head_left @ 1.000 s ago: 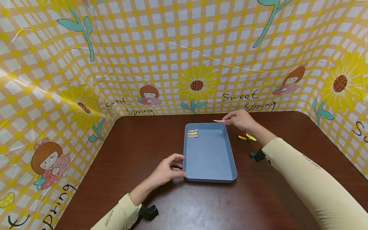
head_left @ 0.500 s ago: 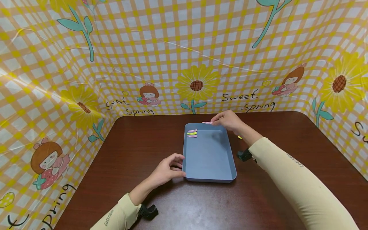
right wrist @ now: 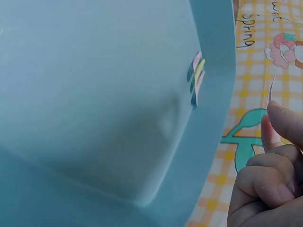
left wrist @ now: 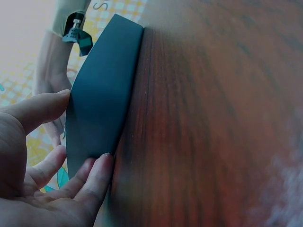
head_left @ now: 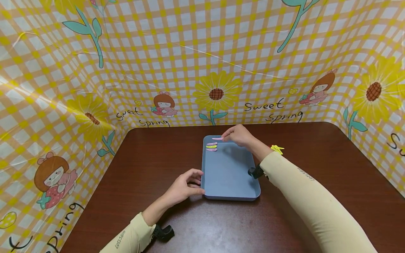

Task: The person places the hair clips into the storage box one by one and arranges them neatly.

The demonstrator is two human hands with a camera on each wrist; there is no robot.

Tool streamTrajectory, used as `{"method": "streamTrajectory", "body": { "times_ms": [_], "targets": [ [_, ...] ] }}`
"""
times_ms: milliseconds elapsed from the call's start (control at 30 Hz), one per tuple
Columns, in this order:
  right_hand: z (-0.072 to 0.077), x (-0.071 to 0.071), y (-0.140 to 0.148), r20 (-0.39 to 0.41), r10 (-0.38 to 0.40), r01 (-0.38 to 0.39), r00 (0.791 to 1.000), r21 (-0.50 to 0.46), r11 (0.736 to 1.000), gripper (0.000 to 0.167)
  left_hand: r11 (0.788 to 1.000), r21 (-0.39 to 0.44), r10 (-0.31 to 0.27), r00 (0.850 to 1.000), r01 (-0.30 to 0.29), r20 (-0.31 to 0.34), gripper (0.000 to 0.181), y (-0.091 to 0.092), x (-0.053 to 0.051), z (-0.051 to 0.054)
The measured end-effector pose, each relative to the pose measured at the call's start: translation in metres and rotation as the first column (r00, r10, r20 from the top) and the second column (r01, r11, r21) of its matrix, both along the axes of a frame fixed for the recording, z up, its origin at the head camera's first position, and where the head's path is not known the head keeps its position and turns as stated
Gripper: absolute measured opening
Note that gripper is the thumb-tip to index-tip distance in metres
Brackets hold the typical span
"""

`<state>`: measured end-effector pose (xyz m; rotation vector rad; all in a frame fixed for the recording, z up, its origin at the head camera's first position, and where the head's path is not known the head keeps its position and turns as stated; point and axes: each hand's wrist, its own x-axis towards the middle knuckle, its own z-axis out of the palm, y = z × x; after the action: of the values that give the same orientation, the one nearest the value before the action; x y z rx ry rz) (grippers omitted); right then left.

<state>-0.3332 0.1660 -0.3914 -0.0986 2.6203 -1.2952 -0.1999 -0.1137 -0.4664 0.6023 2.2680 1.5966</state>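
A blue-grey tray [head_left: 231,172] lies on the dark wooden table. Inside its far left corner, two pink clips [head_left: 211,150] and a yellow clip [head_left: 211,147] lie in a short column. My right hand [head_left: 239,135] pinches another pink clip [head_left: 217,138] by one end, over the tray's far end; the right wrist view shows this clip [right wrist: 271,89] between thumb and finger [right wrist: 279,123]. At the tray's left side, my left hand [head_left: 182,187] touches the wall with its fingertips; in the left wrist view the fingers [left wrist: 97,179] rest on the outer wall [left wrist: 102,94], relaxed.
Right of the tray, partly behind the right forearm, lies a small pile of yellow clips [head_left: 277,149] with a bit of red. A patterned cloth [head_left: 177,63] stands around the table's back and sides. Each wrist wears a black device [head_left: 164,233].
My right hand has moved left with the pink clip, from beyond the tray's far right corner to near the clips inside. The left hand and tray have stayed in place.
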Motion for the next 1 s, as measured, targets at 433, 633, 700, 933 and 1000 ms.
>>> {"method": "streamTrajectory", "body": {
  "times_ms": [433,633,700,933,1000],
  "targets": [
    [-0.027,0.000,-0.017,0.004,0.020,-0.020,1.000,-0.001,1.000,0.023,1.000,0.017,-0.008,1.000,0.008,0.008,0.056,0.001,-0.001,-0.002],
    [-0.035,0.002,-0.022,-0.001,0.016,-0.016,1.000,0.012,1.000,0.019,1.000,0.017,-0.009,1.000,0.009,0.015,0.056,0.002,-0.001,-0.001],
    [-0.038,0.002,-0.023,-0.016,0.020,-0.020,1.000,0.026,0.999,0.018,1.000,0.006,-0.004,1.000,0.004,0.009,0.056,0.001,-0.001,0.000],
    [-0.052,0.001,-0.028,0.021,0.001,-0.002,1.000,0.045,0.999,0.019,1.000,-0.007,0.002,1.000,-0.002,0.003,0.056,0.001,0.001,0.002],
    [-0.054,0.001,-0.029,0.035,-0.004,0.003,0.999,0.040,0.999,0.020,1.000,-0.004,0.001,1.000,-0.001,0.004,0.056,0.000,0.001,0.002]
  ]
}}
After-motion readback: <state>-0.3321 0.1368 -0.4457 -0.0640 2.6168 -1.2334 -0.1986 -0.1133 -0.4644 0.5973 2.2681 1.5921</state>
